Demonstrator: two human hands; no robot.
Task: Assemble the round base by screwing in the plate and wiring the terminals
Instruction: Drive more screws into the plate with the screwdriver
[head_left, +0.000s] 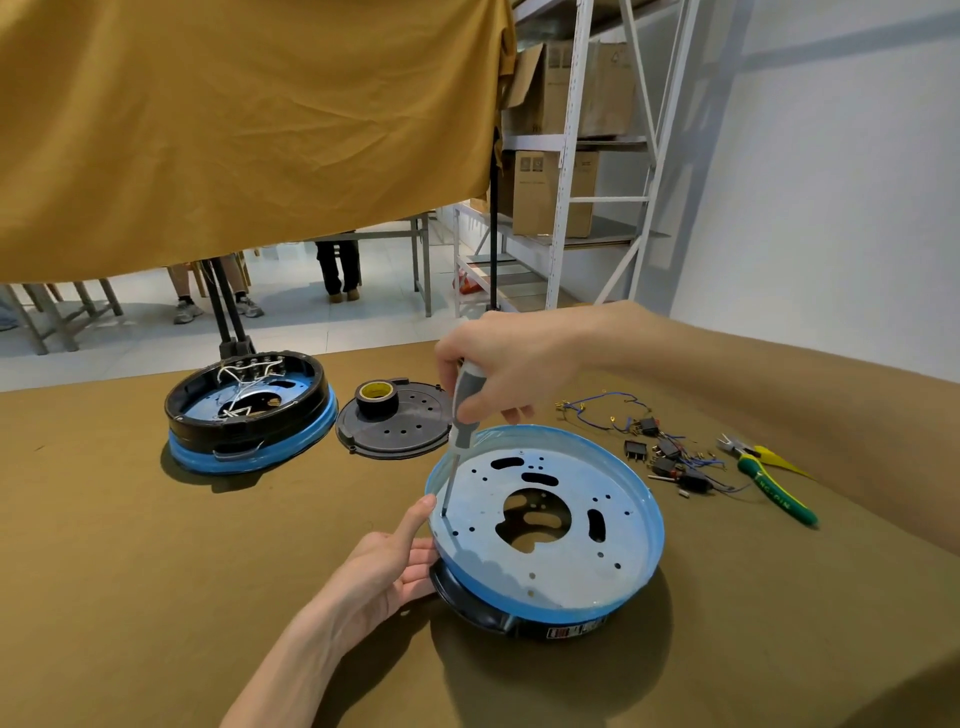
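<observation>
Lower centre of the frame: our left hand (387, 564) rests with straight, spread fingers against the rim of the round base (545, 613), black underneath, blue-edged. Its plate (566, 561), pale perforated metal, lies inside. Above it, our right hand (498, 358) has its grip wrapped around a grey-handled screwdriver (460, 415), tip down at the plate's left edge. Farther off on the brown worktop (156, 571): wires with terminals (670, 452), right; a second base (249, 410), left.

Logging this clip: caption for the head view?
Right hand drives grey-handled screwdriver into blue-rimmed round metal plate; left hand steadies it.
</observation>
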